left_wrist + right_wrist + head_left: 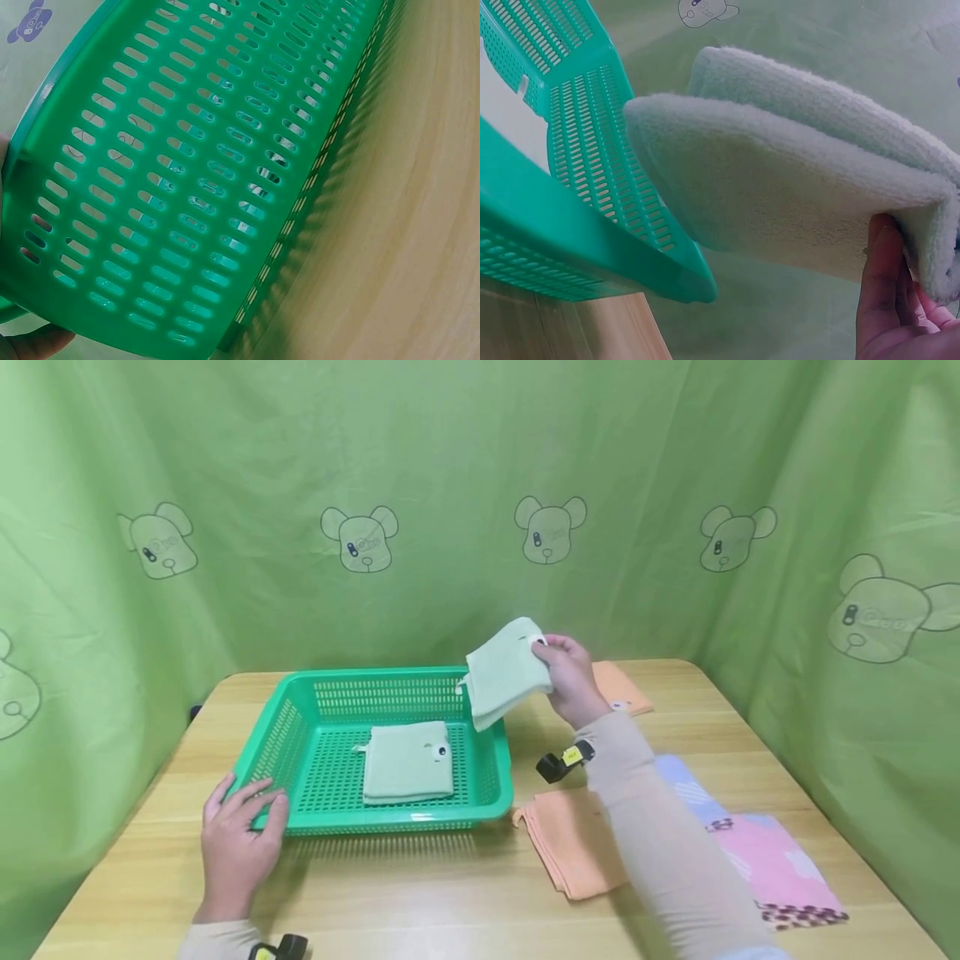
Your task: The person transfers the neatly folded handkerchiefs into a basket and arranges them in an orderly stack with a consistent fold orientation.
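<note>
My right hand (573,681) pinches a folded pale green hand towel (506,672) by its right edge. That towel hangs tilted above the right rim of the green plastic basket (420,817). In the right wrist view the held towel (780,180) shows its thick folded layers, with fingers (881,277) on its lower side. A second pale green towel (405,768), folded square with a small eye motif and a loop, lies inside the basket on its right half. My left hand (243,839) grips the basket's front left corner, fingers bent over the rim.
Right of the basket, a folded orange towel (570,843) lies partly under my right forearm. Another orange towel (622,689) is behind my right hand. Patterned blue (686,789) and pink (780,864) cloths lie farther right. Green curtains (450,460) surround the wooden table (420,893).
</note>
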A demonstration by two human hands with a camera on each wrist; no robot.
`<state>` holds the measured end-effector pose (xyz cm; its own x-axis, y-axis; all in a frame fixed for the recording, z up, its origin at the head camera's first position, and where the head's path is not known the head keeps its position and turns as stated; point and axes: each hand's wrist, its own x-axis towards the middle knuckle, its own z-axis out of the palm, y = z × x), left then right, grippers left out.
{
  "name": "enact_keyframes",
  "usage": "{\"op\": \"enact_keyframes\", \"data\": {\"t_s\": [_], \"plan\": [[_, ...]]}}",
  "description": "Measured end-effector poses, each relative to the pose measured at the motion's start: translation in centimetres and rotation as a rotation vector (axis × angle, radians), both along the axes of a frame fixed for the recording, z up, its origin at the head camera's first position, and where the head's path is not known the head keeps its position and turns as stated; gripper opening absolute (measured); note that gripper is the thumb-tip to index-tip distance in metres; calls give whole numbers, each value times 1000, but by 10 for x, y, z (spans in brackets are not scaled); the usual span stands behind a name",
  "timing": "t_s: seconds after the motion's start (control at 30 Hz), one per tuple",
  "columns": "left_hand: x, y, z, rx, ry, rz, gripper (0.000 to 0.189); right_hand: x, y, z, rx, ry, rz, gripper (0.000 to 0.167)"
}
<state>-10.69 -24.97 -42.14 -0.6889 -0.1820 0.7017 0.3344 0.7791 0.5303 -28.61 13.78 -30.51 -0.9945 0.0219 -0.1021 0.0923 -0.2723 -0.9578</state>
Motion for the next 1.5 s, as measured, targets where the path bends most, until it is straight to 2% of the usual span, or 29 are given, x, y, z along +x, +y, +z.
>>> {"op": "enact_keyframes", "data": {"t_s": [0.23,0.5,0.73,1.5], "plan": [[-1,0,0,-7,17,-4,17,1,-7,0,-4,-3,-4,16],[0,0,0,-5,-1,3,17,0,-12,-4,-20,-9,-7,16],[0,1,2,0,11,-1,17,1,-19,-6,-33,-8,-6,15],[3,2,1,20,-5,3,16,5,-43,-17,-83,-20,-22,22]]}}
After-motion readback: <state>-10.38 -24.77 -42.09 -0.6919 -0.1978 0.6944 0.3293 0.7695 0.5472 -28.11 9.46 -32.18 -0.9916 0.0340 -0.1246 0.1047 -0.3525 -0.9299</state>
